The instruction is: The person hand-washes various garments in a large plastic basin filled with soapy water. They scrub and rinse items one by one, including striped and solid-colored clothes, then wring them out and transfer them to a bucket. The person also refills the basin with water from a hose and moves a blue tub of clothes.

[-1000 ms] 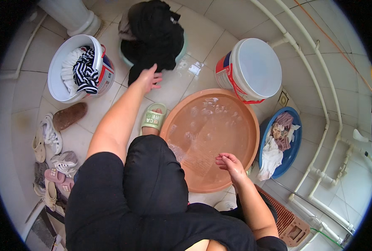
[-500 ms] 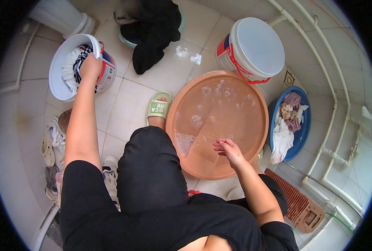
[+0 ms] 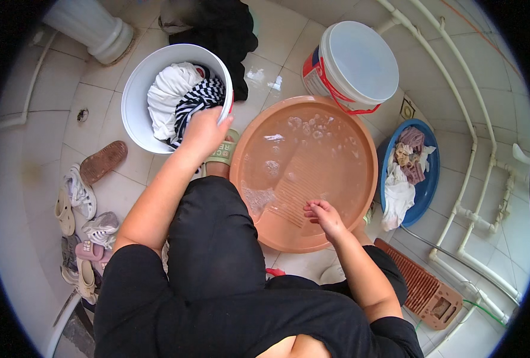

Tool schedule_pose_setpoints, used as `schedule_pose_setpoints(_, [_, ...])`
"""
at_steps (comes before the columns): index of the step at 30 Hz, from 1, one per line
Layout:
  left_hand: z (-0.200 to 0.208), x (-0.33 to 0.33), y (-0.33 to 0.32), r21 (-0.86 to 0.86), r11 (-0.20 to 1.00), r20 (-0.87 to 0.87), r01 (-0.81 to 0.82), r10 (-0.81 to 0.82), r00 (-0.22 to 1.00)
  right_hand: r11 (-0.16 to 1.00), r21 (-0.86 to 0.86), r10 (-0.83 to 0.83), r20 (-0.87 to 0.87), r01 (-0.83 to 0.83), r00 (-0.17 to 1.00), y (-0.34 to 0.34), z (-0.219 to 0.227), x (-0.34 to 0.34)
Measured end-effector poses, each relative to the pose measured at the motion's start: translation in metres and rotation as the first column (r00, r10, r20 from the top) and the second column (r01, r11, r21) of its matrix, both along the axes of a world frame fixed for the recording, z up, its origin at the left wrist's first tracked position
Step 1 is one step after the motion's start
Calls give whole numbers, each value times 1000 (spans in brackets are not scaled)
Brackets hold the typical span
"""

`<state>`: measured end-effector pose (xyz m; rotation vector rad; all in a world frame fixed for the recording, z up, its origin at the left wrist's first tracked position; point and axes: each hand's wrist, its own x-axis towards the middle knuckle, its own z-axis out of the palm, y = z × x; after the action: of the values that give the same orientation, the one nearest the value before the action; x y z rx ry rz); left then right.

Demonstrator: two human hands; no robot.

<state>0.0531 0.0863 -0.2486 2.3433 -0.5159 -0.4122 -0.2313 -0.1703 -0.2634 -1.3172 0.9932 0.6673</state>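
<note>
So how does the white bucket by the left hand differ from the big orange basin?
The white bucket is deep and holds dry-looking white and striped clothes; the orange basin is wide, shallow and holds soapy water. The left hand grips the bucket's rim; the right hand rests in the basin. Both are round, on the tiled floor.

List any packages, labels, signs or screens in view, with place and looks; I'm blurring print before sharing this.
Label on the lidded white plastic bucket: a red-and-blue patch on its side wall, above the round orange wash basin.
Small pink sandal: a pale printed strip across its strap, at the left among the shoes.
No signs or screens show.
</note>
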Motion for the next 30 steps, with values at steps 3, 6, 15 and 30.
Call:
schedule_pose_setpoints(3, [3, 14, 7, 182, 963, 654, -201, 34, 756, 998, -60, -6, 4, 6, 1000, -17, 1, 8])
schedule_pose_setpoints(6, [-21, 32, 40, 396, 873, 299, -284, 170, 939, 999, -43, -1, 39, 2, 999, -24, -2, 25])
schedule_pose_setpoints(15, [96, -6, -10, -613, 728, -384, -307, 65, 921, 887, -356, 416, 337, -295, 845, -38, -10, 82])
schedule_pose_setpoints(30, [51, -18, -142, -271, 938, -480, 215, -325, 815, 981, -174, 13, 514, 89, 858, -140, -15, 86])
